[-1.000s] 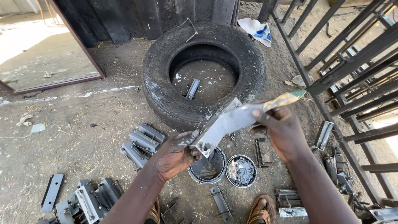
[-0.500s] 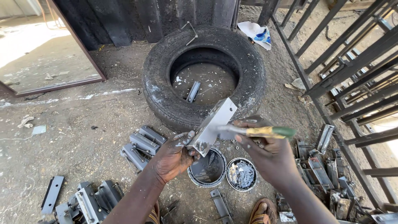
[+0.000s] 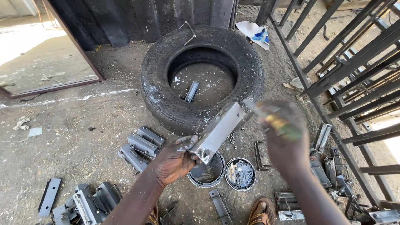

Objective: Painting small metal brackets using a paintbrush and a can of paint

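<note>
Left hand (image 3: 173, 160) fingers around grey metal bracket (image 3: 217, 131), right hand (image 3: 283, 133) fingers gripping blurred brush (image 3: 271, 118) above paint tins (image 3: 206, 173).

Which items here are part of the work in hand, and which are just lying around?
In use:
left hand gripping grey metal piece
right hand holding brush, blurred
paint tin and its lid below

Lying about:
tyre, a metal piece inside it
stacked metal parts
white cloth
metal gate frame

Silver-grey metal plate (image 3: 218, 131) is showing wet grey paint; the brush (image 3: 273, 118) handle is showing yellow and green. Black tyre (image 3: 158, 96) is carrying white paint flecks; cloth (image 3: 254, 33) is appearing white and blue.
</note>
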